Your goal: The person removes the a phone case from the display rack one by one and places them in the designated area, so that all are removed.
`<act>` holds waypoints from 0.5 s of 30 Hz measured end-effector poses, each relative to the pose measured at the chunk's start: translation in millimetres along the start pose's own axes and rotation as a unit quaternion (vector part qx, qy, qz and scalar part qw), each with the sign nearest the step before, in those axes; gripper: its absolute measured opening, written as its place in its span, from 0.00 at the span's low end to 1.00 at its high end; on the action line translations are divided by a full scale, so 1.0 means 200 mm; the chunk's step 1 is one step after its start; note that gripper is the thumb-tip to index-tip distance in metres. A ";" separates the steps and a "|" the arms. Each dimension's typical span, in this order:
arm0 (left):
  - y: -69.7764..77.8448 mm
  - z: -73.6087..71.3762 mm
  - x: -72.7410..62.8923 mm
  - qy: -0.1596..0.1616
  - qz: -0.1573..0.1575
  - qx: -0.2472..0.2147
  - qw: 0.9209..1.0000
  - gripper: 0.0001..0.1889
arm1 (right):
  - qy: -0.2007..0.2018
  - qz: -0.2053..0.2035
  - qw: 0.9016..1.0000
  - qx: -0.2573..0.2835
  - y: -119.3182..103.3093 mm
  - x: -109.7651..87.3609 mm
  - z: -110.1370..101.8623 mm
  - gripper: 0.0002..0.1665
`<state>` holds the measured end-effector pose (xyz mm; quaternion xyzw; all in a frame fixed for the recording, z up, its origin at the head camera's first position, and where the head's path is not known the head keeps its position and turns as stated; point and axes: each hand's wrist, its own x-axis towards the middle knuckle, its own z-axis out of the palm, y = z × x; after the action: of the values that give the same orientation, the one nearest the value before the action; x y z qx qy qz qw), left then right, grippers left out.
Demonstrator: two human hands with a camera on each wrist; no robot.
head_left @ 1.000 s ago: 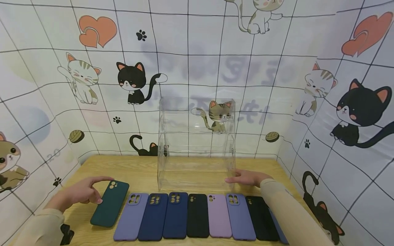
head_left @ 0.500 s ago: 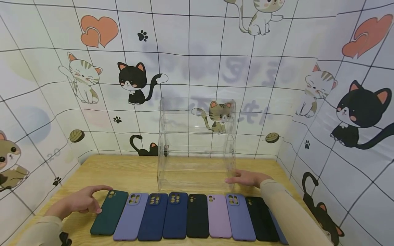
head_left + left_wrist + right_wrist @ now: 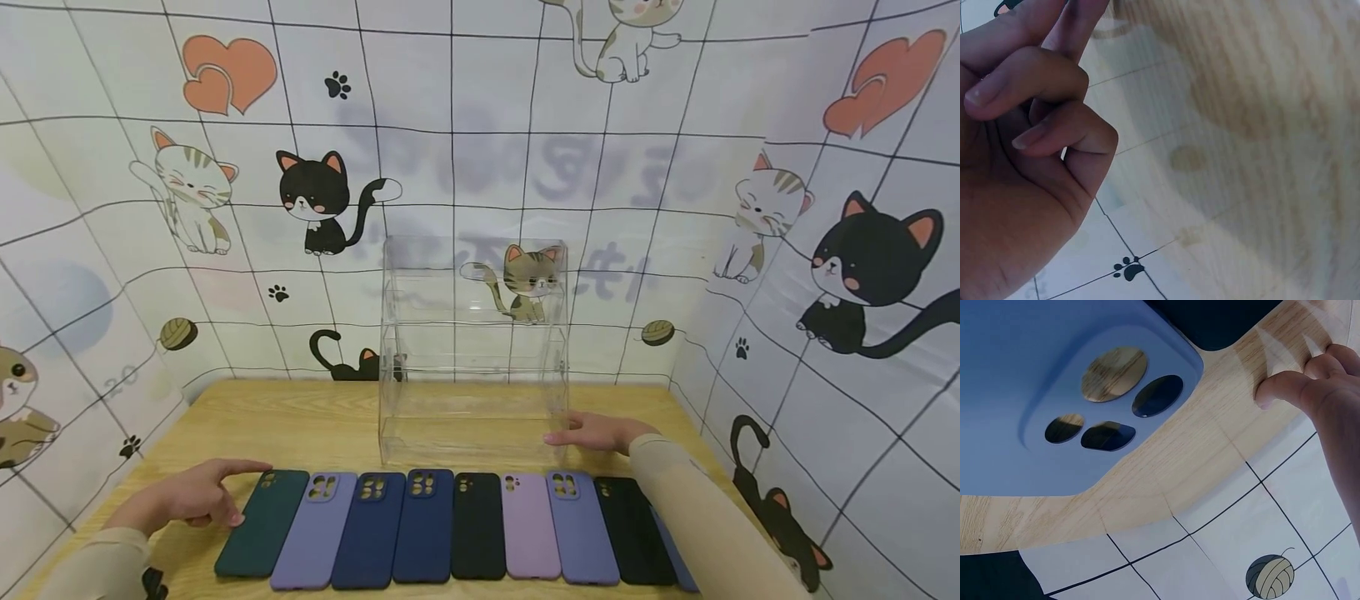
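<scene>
In the head view my left hand (image 3: 191,496) touches a dark green phone case (image 3: 262,525) at the left end of a row. Its straight index finger lies at the top edge, its thumb against the left side. The left wrist view shows the other fingers curled, holding nothing; the case is out of that view. My right hand (image 3: 603,433) rests at the lower right side of a clear plastic tiered rack (image 3: 474,433), its thumb across the front edge. In the right wrist view a blue phone case (image 3: 997,425) is close, with right-hand fingers (image 3: 1288,387) beyond.
Beside the green case lie several phone cases: lilac (image 3: 311,542), navy (image 3: 367,542), black (image 3: 478,533), pink (image 3: 531,533) and periwinkle (image 3: 585,537). My right sleeve (image 3: 697,500) partly covers the row's right end. A cat-print cloth (image 3: 450,167) stands behind the wooden table (image 3: 300,408).
My left hand has slid the green case toward me, so it lines up with the row beside the lilac one. The right hand and the rack have stayed in place.
</scene>
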<state>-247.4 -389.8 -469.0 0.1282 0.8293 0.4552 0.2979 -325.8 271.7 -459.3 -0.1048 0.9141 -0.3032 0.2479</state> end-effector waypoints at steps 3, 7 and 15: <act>0.01 0.00 -0.01 0.005 -0.011 0.021 1.000 0.44 | 0.001 0.005 1.000 -0.001 0.00 0.00 0.00 0.63; 0.03 0.00 -0.02 0.009 -0.018 0.050 0.999 0.42 | 0.001 0.009 1.000 -0.001 -0.01 0.00 0.01 0.64; 0.04 0.00 -0.01 0.032 -0.035 0.095 0.994 0.41 | -0.004 0.005 1.000 -0.004 -0.02 0.00 0.01 0.63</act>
<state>-245.6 -387.2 -462.1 0.1119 0.8818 0.3679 0.2732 -325.2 267.3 -457.6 -0.1024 0.9148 -0.2980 0.2528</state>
